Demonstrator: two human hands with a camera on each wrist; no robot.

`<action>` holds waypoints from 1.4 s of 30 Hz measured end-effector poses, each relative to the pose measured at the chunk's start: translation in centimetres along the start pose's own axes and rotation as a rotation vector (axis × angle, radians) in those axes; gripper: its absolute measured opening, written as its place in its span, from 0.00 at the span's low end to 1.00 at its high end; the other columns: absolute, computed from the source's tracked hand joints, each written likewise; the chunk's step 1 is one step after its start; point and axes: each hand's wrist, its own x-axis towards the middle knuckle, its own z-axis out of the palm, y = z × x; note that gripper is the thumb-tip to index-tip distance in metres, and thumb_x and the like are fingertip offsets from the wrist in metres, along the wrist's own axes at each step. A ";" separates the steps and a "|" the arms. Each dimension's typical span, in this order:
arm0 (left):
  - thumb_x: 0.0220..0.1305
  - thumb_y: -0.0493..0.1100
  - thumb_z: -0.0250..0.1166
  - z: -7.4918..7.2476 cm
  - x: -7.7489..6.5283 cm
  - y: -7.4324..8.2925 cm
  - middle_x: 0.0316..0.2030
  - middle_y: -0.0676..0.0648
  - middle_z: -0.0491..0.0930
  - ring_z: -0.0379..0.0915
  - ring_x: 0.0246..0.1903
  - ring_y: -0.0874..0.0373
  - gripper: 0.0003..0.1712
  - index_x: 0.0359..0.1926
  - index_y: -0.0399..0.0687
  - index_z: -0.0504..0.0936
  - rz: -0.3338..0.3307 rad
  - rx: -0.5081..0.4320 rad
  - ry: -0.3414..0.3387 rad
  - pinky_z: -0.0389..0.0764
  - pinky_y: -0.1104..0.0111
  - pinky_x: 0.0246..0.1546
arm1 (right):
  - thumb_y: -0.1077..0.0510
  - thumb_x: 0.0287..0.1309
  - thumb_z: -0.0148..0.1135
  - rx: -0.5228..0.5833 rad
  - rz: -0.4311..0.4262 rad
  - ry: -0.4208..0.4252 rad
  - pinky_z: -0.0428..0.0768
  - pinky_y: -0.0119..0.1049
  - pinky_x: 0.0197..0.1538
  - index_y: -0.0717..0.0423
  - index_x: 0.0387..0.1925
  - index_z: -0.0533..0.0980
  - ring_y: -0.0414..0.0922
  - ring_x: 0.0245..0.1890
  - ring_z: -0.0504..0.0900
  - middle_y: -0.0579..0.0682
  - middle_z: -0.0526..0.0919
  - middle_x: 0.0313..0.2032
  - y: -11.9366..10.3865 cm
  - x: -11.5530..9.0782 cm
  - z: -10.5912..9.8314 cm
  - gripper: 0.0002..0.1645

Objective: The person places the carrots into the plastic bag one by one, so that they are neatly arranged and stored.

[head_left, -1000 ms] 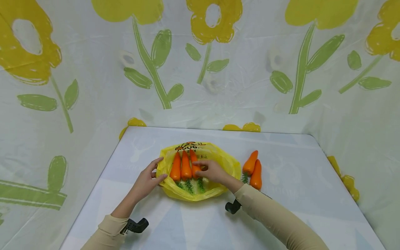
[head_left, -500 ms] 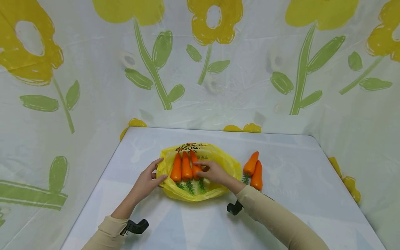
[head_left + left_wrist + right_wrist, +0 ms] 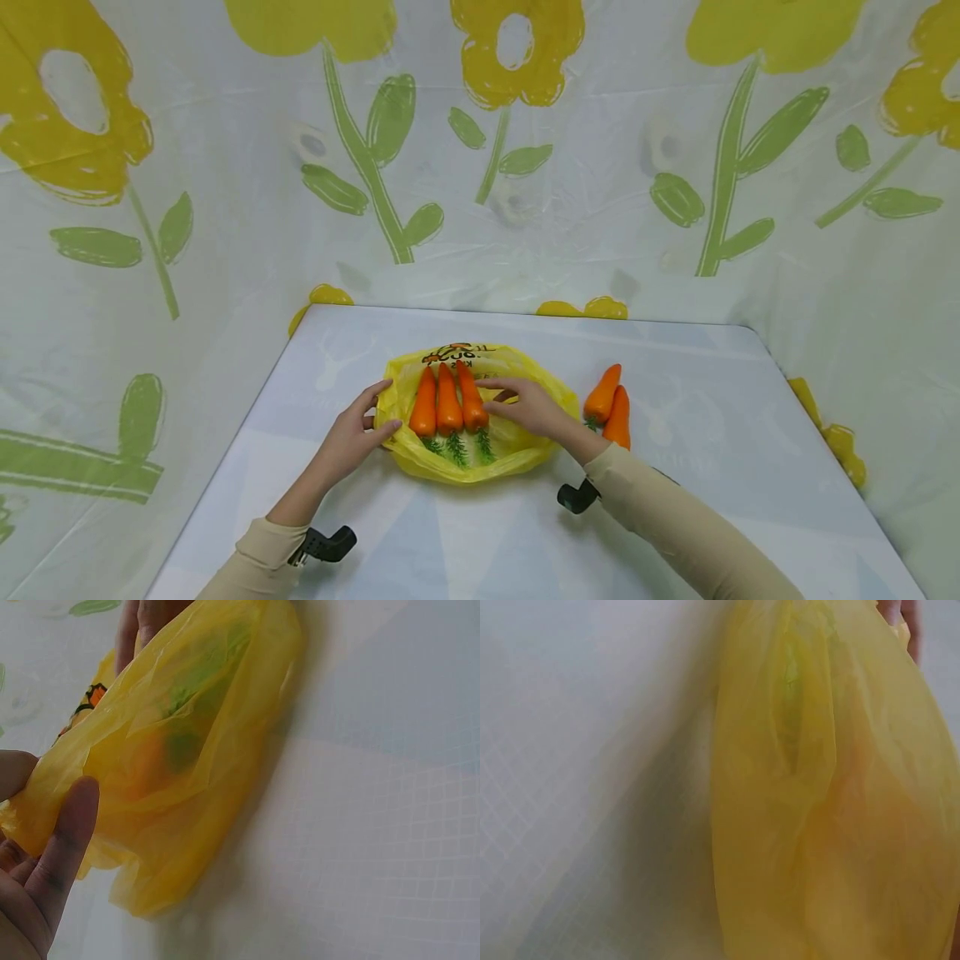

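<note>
A thin yellow plastic bag (image 3: 468,474) lies with its mouth spread wide on the table. Three orange carrots (image 3: 448,408) with green feathery tops sit side by side in it, tips pointing away. My left hand (image 3: 351,440) grips the bag's left edge between thumb and fingers; the left wrist view has the thumb (image 3: 69,832) against the plastic. My right hand (image 3: 531,410) is inside the mouth, just right of the rightmost carrot (image 3: 472,404), fingers apart and holding nothing. In the right wrist view the bag's wall (image 3: 780,862) hides most of that hand.
To the right of the bag lie two more carrots (image 3: 602,395), one partly behind the right forearm. The pale table (image 3: 712,400) ends at a curtain (image 3: 585,233) printed with yellow flowers. Black cameras (image 3: 330,543) sit on both wrists.
My right hand has let go of the rightmost carrot and drawn back a little to the right. The left hand keeps its grip on the bag's edge.
</note>
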 end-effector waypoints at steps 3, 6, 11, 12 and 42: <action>0.70 0.42 0.67 0.0 0.0 -0.1 0.67 0.29 0.68 0.81 0.52 0.39 0.42 0.78 0.45 0.57 -0.004 0.002 0.000 0.86 0.67 0.38 | 0.52 0.69 0.65 0.006 -0.016 -0.006 0.83 0.44 0.51 0.48 0.67 0.77 0.49 0.52 0.83 0.54 0.76 0.66 0.0 -0.2 -0.1 0.26; 0.70 0.42 0.67 0.0 0.0 -0.1 0.67 0.30 0.68 0.81 0.52 0.40 0.42 0.78 0.46 0.58 -0.019 -0.005 -0.001 0.86 0.68 0.39 | 0.52 0.70 0.64 0.002 -0.022 -0.005 0.83 0.43 0.51 0.47 0.67 0.77 0.49 0.52 0.83 0.53 0.76 0.66 0.0 -0.5 -0.3 0.26; 0.70 0.41 0.67 0.0 0.0 -0.1 0.68 0.30 0.67 0.81 0.53 0.39 0.42 0.78 0.46 0.57 -0.016 -0.007 -0.007 0.86 0.68 0.39 | 0.53 0.70 0.64 0.013 -0.019 0.005 0.84 0.40 0.50 0.46 0.67 0.77 0.47 0.52 0.83 0.51 0.76 0.66 -0.2 -0.9 -0.7 0.25; 0.70 0.41 0.67 0.0 0.0 -0.1 0.67 0.30 0.67 0.81 0.53 0.39 0.42 0.78 0.46 0.57 -0.015 -0.007 -0.007 0.86 0.68 0.39 | 0.54 0.70 0.63 0.024 -0.018 0.007 0.84 0.40 0.49 0.47 0.67 0.77 0.47 0.52 0.83 0.51 0.76 0.66 -0.2 -1.0 -0.8 0.25; 0.70 0.42 0.67 0.1 0.2 -0.1 0.65 0.31 0.69 0.81 0.52 0.42 0.42 0.78 0.47 0.57 -0.016 -0.022 -0.014 0.86 0.68 0.40 | 0.57 0.70 0.64 0.118 -0.054 0.122 0.84 0.34 0.51 0.48 0.62 0.81 0.45 0.51 0.84 0.49 0.82 0.60 0.3 -4.2 -3.2 0.20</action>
